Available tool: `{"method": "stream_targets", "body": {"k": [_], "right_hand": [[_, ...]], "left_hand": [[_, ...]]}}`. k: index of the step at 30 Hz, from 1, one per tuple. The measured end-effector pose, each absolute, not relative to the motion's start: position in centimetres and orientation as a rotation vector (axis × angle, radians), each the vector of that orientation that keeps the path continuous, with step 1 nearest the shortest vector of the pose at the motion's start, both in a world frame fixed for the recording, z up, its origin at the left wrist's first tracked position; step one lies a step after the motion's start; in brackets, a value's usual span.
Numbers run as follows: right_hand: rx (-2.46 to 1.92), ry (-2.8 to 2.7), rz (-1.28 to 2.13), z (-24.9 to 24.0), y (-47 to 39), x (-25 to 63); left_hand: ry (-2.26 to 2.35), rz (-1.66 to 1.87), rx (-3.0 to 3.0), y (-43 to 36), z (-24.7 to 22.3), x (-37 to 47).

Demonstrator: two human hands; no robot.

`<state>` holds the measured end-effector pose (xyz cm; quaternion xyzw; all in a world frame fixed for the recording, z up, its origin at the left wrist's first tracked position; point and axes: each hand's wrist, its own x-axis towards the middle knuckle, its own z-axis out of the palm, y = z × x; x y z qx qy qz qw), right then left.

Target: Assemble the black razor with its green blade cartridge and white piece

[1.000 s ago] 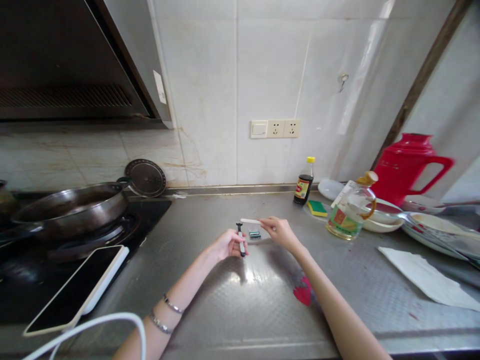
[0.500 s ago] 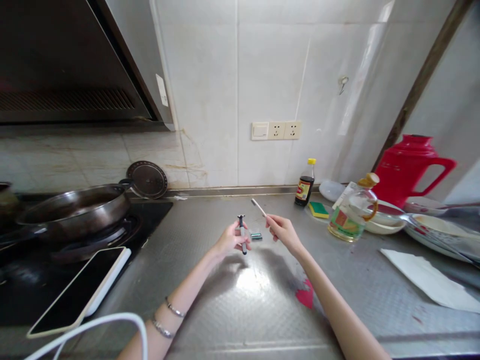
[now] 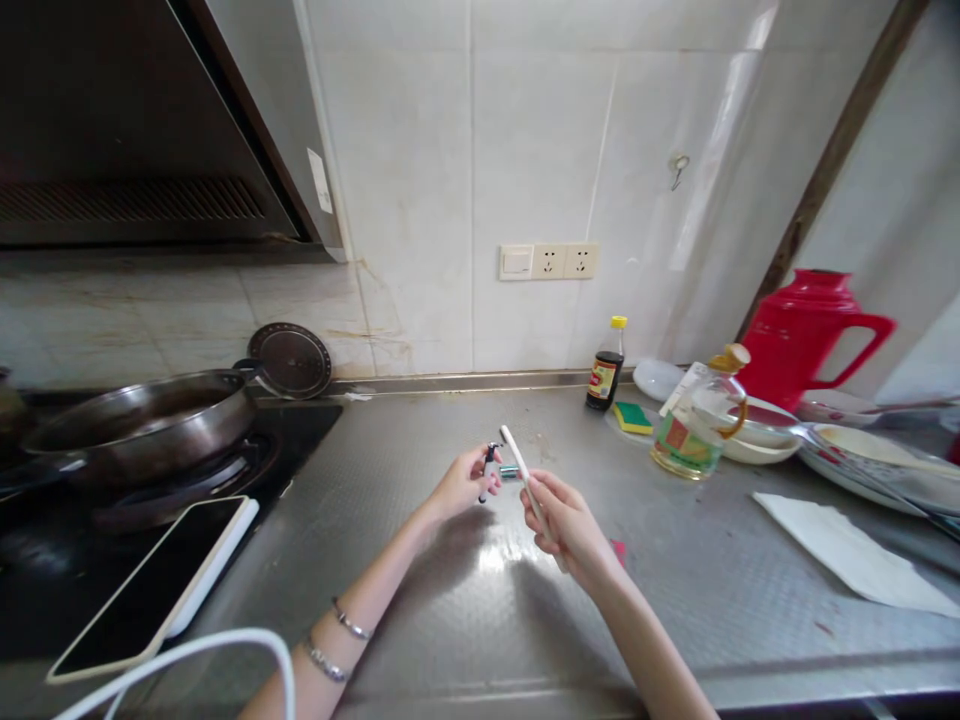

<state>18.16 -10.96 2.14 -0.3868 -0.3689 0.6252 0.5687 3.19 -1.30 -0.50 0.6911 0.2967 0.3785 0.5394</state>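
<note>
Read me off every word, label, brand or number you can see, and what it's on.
No text here is legible.
Dark bottle with yellow cap: red and yellow label, print too small to read.
Glass jug: red and green label, too blurred.
Red thermos: pale marks, unreadable.
White sticker on the range hood: nothing legible.
Razor and white stick: no lettering can be made out.

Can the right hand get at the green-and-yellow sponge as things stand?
Probably yes: the sponge lies beyond and to the right of the right hand, and nothing seems to stand between them. That hand grips a toothbrush, though, so it may need freeing first.
</note>
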Motion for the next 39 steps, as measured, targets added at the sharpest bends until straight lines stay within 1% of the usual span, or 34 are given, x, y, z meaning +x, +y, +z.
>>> {"method": "stream_targets", "body": {"k": [11,19,25,39], "right_hand": [[-0.883,-0.891,1.449,1.2,-11.6,16.8],[-0.902,-0.825,1.492,0.3,-13.3,15.4],[-0.878,-0.8,1.43,1.2,-13.0,15.8],[-0.846,-0.783,1.466,1.7,-13.1,15.7]], "left_hand": [[0.653,0.926,1.628,-1.4,-1.0,3.6],[0.738,0.896,1.547,-2.1,-0.2,3.8],[0.725,0.845,1.55,-2.1,0.0,3.7],[0.685,0.843,1.565,-2.0,-0.4,3.9]]}}
